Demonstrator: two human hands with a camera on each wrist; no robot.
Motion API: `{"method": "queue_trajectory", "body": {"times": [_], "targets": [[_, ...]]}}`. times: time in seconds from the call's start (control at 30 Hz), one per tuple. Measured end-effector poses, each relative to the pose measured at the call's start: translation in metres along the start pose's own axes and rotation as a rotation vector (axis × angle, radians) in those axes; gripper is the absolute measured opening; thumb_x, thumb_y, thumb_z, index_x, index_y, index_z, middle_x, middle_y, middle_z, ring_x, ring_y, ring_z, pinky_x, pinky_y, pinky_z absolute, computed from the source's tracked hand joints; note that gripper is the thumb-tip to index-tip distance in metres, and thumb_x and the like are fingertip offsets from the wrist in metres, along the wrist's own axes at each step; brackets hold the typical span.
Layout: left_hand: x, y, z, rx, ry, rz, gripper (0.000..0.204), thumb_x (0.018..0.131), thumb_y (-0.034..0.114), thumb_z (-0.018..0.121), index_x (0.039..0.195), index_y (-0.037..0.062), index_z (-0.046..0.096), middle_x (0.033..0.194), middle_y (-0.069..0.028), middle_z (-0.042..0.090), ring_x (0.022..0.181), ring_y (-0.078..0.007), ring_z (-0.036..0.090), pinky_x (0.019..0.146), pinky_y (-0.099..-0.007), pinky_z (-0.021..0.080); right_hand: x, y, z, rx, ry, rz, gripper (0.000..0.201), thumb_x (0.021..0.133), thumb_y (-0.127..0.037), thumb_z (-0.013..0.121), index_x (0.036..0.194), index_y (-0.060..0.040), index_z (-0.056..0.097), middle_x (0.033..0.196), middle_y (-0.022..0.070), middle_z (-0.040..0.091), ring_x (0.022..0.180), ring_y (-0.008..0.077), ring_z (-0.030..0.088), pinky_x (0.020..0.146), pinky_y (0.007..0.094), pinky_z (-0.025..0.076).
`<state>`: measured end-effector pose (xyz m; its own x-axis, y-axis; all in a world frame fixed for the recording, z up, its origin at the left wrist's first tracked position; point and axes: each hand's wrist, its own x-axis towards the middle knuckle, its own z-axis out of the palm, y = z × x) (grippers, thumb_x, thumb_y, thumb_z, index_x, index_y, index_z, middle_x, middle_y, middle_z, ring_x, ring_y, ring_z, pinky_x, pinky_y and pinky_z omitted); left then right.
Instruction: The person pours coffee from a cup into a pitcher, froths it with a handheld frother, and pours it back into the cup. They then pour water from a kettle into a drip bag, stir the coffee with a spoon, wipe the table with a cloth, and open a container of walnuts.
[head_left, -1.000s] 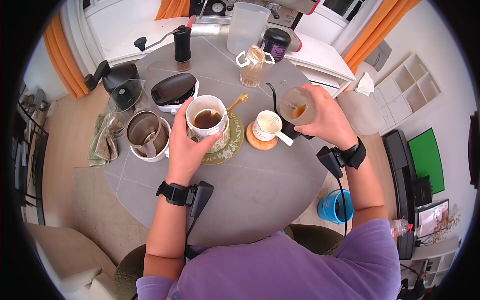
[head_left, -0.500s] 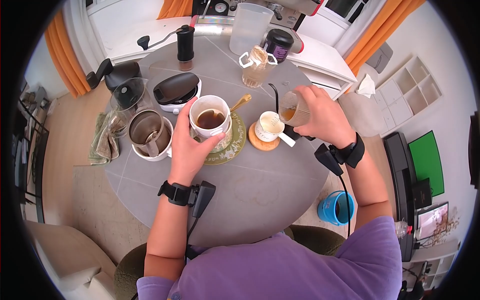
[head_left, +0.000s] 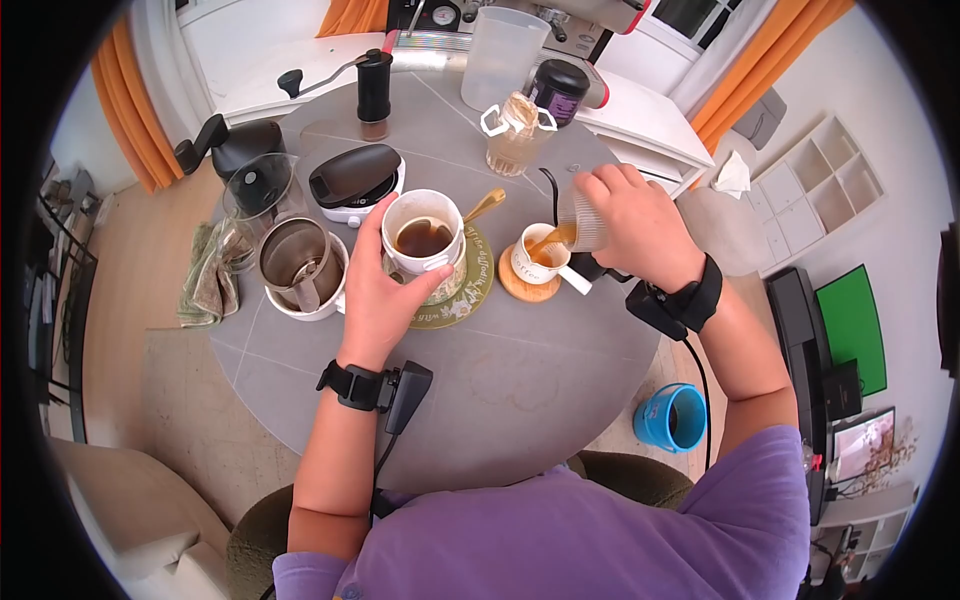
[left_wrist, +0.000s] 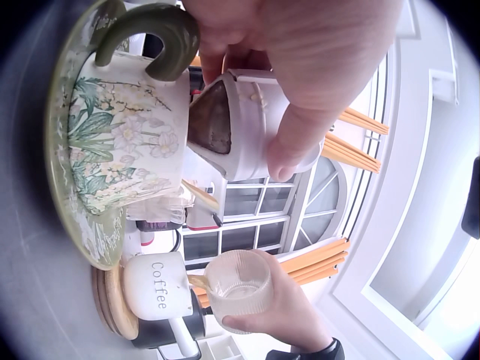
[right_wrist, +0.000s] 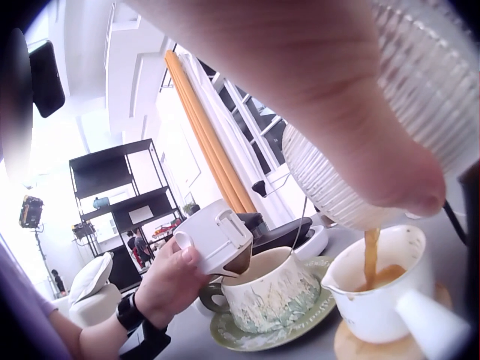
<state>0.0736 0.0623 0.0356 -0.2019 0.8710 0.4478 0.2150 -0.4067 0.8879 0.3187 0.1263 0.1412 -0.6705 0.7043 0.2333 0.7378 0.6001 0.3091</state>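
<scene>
My left hand point(head_left: 375, 300) grips a white coffee dripper point(left_wrist: 255, 124) with dark brown liquid inside. Its brown cone points down over a floral cup point(left_wrist: 127, 135) on a green saucer point(head_left: 468, 300). My right hand point(head_left: 648, 232) holds a ribbed glass point(right_wrist: 326, 184) tipped to the left. From its rim a brown stream of coffee point(right_wrist: 371, 259) runs into a small white pouring pot point(left_wrist: 154, 289) lettered "Coffee". The pot stands on a round wooden coaster point(head_left: 522, 290), its straight handle towards the lower right.
Left of the floral cup, a metal cup point(head_left: 290, 262) sits in a white mug. Behind are a black-lidded white device point(head_left: 355, 178), a hand grinder point(head_left: 374, 90), a glass with a used drip bag point(head_left: 508, 150) and a black jar point(head_left: 560, 92). A gold spoon point(head_left: 486, 203) sticks out beside the dripper.
My right hand has tipped the ribbed glass further over the small pot, and coffee now flows out. The left hand keeps the dripper in nearly the same place.
</scene>
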Motion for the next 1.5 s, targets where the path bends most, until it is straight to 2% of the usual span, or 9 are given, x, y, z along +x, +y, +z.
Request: {"method": "queue_trajectory", "body": {"times": [0.37,0.57,0.73,0.87,1.0,1.13,1.2,1.37,1.5], "targets": [[-0.001,-0.001,0.002,0.007,0.041,0.038,0.076,0.062,0.007,0.076,0.126,0.0008,0.035,0.117,-0.0137,0.049,0.107,-0.0217,0.051,0.091,-0.0313,0.040,0.005,-0.004,0.004,-0.290,0.030,-0.211,0.059,0.053,-0.007,0.070,0.108,-0.0126,0.049,0.094,0.0023,0.048,0.094,0.0196,0.047,0.071,0.0309,0.041],[-0.001,-0.001,0.002,0.008,0.045,0.038,0.076,0.061,0.007,0.076,0.126,0.0010,0.035,0.117,-0.0138,0.049,0.107,-0.0218,0.051,0.091,-0.0314,0.040,0.008,0.010,-0.001,0.109,-0.011,-0.041,0.064,0.052,-0.016,0.072,0.111,-0.0109,0.047,0.100,0.0047,0.051,0.097,0.0229,0.050,0.075,0.0334,0.042],[0.000,-0.003,0.002,0.002,0.034,0.031,0.077,0.061,0.007,0.076,0.126,0.0002,0.035,0.116,-0.0140,0.050,0.107,-0.0221,0.051,0.091,-0.0314,0.040,0.026,0.026,-0.002,0.586,0.167,0.206,0.076,0.054,-0.027,0.075,0.118,-0.0028,0.042,0.113,0.0161,0.051,0.104,0.0303,0.050,0.088,0.0342,0.040],[-0.001,-0.001,0.002,0.027,0.038,0.033,0.077,0.060,0.007,0.076,0.125,0.0000,0.035,0.116,-0.0142,0.049,0.107,-0.0222,0.051,0.092,-0.0315,0.040,0.053,0.027,0.010,0.735,0.308,0.220,0.081,0.056,-0.028,0.075,0.122,-0.0011,0.037,0.111,0.0181,0.051,0.104,0.0303,0.051,0.090,0.0339,0.040],[-0.002,-0.001,0.002,0.029,0.043,0.028,0.077,0.060,0.007,0.076,0.125,0.0002,0.035,0.117,-0.0142,0.049,0.108,-0.0225,0.051,0.092,-0.0317,0.041,0.076,0.017,0.036,0.831,0.325,0.185,0.083,0.056,-0.028,0.075,0.124,-0.0022,0.035,0.111,0.0181,0.052,0.105,0.0298,0.051,0.090,0.0337,0.040],[-0.002,0.000,0.000,0.029,-0.012,-0.018,0.080,0.062,0.001,0.073,0.129,-0.0003,0.030,0.123,-0.0113,0.044,0.112,-0.0186,0.047,0.096,-0.0303,0.038,0.088,0.011,0.061,0.837,0.229,0.183,0.082,0.054,-0.024,0.076,0.121,-0.0044,0.035,0.106,0.0207,0.053,0.101,0.0321,0.053,0.088,0.0341,0.042],[-0.002,-0.002,0.000,0.042,-0.010,0.007,0.080,0.062,0.002,0.074,0.129,-0.0002,0.030,0.124,-0.0114,0.043,0.112,-0.0187,0.046,0.096,-0.0305,0.037,0.089,0.008,0.065,0.825,0.016,0.262,0.080,0.054,-0.022,0.076,0.121,-0.0067,0.033,0.106,0.0208,0.053,0.100,0.0322,0.053,0.088,0.0345,0.041],[-0.001,-0.004,0.002,0.029,0.029,0.049,0.080,0.059,0.010,0.078,0.126,0.0010,0.035,0.118,-0.0143,0.048,0.108,-0.0235,0.051,0.091,-0.0329,0.041,0.090,0.002,0.073,0.783,-0.072,0.217,0.080,0.054,-0.020,0.075,0.120,-0.0034,0.034,0.096,0.0232,0.056,0.092,0.0356,0.056,0.082,0.0362,0.044],[-0.001,0.000,0.000,0.013,-0.025,-0.001,0.080,0.062,0.002,0.074,0.129,0.0001,0.030,0.123,-0.0111,0.043,0.113,-0.0186,0.046,0.096,-0.0309,0.037,0.092,0.000,0.083,0.780,-0.111,0.125,0.080,0.054,-0.019,0.076,0.121,-0.0033,0.034,0.100,0.0236,0.054,0.095,0.0355,0.054,0.082,0.0370,0.043]]}}
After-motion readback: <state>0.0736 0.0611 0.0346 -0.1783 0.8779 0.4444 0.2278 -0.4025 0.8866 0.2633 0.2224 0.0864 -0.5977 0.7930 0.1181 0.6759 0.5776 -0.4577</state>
